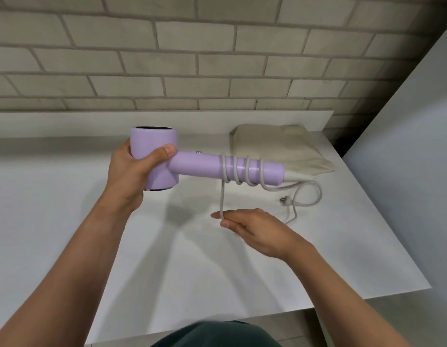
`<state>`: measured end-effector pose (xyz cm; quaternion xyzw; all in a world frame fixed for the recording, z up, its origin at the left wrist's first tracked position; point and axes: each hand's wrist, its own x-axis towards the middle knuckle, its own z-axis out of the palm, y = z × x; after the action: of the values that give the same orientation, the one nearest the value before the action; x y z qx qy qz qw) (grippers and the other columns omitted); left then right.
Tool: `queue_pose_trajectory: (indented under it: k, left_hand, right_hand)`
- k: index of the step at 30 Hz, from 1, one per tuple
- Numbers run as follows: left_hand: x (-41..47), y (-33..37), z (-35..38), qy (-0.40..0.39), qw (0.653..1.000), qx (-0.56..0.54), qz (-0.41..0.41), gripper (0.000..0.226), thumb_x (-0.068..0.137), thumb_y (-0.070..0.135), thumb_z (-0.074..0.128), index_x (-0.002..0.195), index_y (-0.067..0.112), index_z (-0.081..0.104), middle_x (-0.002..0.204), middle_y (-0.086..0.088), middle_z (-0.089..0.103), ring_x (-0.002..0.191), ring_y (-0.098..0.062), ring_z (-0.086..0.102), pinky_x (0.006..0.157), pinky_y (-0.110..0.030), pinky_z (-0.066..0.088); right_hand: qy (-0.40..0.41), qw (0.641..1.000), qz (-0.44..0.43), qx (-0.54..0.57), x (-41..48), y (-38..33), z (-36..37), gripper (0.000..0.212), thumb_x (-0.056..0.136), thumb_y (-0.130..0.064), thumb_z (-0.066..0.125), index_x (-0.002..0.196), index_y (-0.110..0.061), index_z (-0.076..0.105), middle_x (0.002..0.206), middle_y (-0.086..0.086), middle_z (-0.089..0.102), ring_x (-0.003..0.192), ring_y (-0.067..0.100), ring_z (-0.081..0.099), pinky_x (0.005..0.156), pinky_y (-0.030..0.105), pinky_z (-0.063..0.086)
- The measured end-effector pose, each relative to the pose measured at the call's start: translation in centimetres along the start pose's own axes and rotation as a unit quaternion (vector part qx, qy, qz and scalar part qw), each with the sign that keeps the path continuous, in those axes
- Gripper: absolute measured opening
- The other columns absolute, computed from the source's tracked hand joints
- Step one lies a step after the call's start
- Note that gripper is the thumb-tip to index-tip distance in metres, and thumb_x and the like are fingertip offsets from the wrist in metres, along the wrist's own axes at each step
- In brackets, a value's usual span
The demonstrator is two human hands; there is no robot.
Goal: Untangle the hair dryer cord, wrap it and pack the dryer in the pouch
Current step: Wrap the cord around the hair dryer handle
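Left grip (132, 171): in the head view my fingers and thumb are curled round the barrel of the lilac hair dryer (200, 166), holding it up off the white counter (67, 221).
Hair dryer: its handle juts out sideways from my left grip toward the right, with the far end above the near edge of the pouch.
Cord (222, 196): about four pale turns are wound round the far half of the handle, well away from my left grip. One strand drops straight down from the first turn into my right grip.
Right grip (257, 231): it is below the handle, low over the counter, pinching that strand between thumb and fingertips.
Slack: the rest loops on the counter just beyond my right grip.
Plug (283, 200): it lies on the counter inside that loop.
Pouch (275, 144): cream cloth, flat on the counter past the handle's end, and neither grip touches it.
Brick wall (167, 58): it is behind the counter, beyond both grips.
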<state>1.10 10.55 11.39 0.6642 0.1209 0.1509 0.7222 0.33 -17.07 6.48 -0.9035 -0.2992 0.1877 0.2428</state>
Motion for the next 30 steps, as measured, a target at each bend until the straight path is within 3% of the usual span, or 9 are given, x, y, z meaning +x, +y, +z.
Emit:
queue_pose_trajectory:
  k: [3,8,13,17,19,21,24,27,30]
  left_hand:
    - [0.5,0.0,0.3,0.026,1.000,-0.008,-0.010,0.056,0.051,0.047,0.087,0.099,0.024,0.070,0.090,0.008,0.076,0.082,-0.017,0.073,0.065,-0.035,0.058]
    - [1.2,-0.4,0.8,0.055,0.998,0.014,-0.011,0.057,0.052,0.049,0.088,0.100,0.023,0.070,0.094,0.006,0.075,0.081,-0.016,0.072,0.061,-0.031,0.057]
    - [1.9,-1.4,1.0,0.079,0.995,0.062,-0.018,0.059,0.057,0.050,0.089,0.106,0.022,0.070,0.099,0.006,0.075,0.085,-0.016,0.071,0.066,-0.035,0.058]
    - [1.9,-2.2,1.1,0.089,0.990,0.110,-0.013,0.060,0.060,0.051,0.088,0.108,0.021,0.068,0.101,0.007,0.073,0.086,-0.015,0.070,0.065,-0.033,0.055]
    - [1.9,-2.4,1.1,0.095,0.985,0.142,-0.004,0.064,0.058,0.055,0.086,0.108,0.022,0.066,0.103,0.006,0.073,0.090,-0.017,0.070,0.065,-0.035,0.057]
    - [1.7,-2.3,1.3,0.099,0.980,0.173,0.006,0.068,0.056,0.059,0.085,0.109,0.023,0.065,0.104,0.006,0.072,0.093,-0.019,0.070,0.068,-0.039,0.061]
    - [1.2,-2.2,1.6,0.100,0.972,0.212,0.029,0.068,0.058,0.059,0.085,0.110,0.022,0.061,0.104,0.007,0.069,0.095,-0.019,0.068,0.075,-0.044,0.062]
    - [0.9,-1.9,2.0,0.088,0.963,0.249,0.051,0.065,0.064,0.052,0.088,0.114,0.024,0.059,0.105,0.010,0.066,0.099,-0.018,0.065,0.080,-0.041,0.059]
    - [0.6,-1.4,2.3,0.058,0.959,0.272,0.060,0.059,0.069,0.046,0.090,0.114,0.027,0.057,0.103,0.017,0.064,0.101,-0.016,0.064,0.080,-0.035,0.055]
  right_hand:
    - [-0.006,1.000,-0.003,-0.027,-0.7,-0.6,-0.4,0.042,0.105,-0.065,0.026,0.145,-0.061,0.036,0.145,-0.026,0.054,0.132,0.009,0.053,0.106,0.041,0.047]
    - [-0.022,0.998,0.005,-0.052,-1.8,-1.9,-2.1,0.043,0.106,-0.062,0.027,0.147,-0.056,0.038,0.144,-0.023,0.056,0.130,0.012,0.054,0.103,0.042,0.049]
    - [-0.028,0.996,-0.001,-0.090,-2.8,-2.9,-3.0,0.047,0.108,-0.057,0.028,0.142,-0.032,0.050,0.136,-0.009,0.064,0.123,0.020,0.057,0.098,0.044,0.051]
    - [-0.016,0.997,-0.018,-0.074,-3.9,-3.7,-4.7,0.042,0.109,-0.050,0.035,0.142,-0.031,0.053,0.139,-0.020,0.061,0.124,0.013,0.056,0.102,0.037,0.048]
    - [-0.040,0.997,-0.013,-0.071,-4.3,-3.9,-5.5,0.036,0.110,-0.043,0.038,0.143,-0.036,0.049,0.122,-0.033,0.061,0.112,0.009,0.058,0.099,0.034,0.048]
    - [-0.058,0.996,-0.001,-0.061,-4.7,-4.0,-6.2,0.032,0.110,-0.037,0.039,0.140,-0.039,0.049,0.089,-0.039,0.054,0.089,-0.002,0.058,0.084,0.022,0.048]
    - [-0.051,0.996,-0.009,-0.072,-4.8,-4.2,-7.5,0.026,0.110,-0.035,0.042,0.134,-0.037,0.053,0.077,-0.047,0.047,0.081,-0.022,0.049,0.071,0.009,0.039]
    - [0.006,0.996,-0.029,-0.090,-4.7,-4.4,-9.2,0.017,0.109,-0.037,0.044,0.116,-0.031,0.057,0.079,-0.040,0.052,0.080,-0.012,0.053,0.069,0.017,0.038]
    - [0.100,0.984,-0.061,-0.131,-4.3,-4.4,-10.9,0.025,0.105,-0.046,0.039,0.110,-0.033,0.060,0.089,-0.020,0.063,0.082,0.009,0.059,0.073,0.039,0.050]
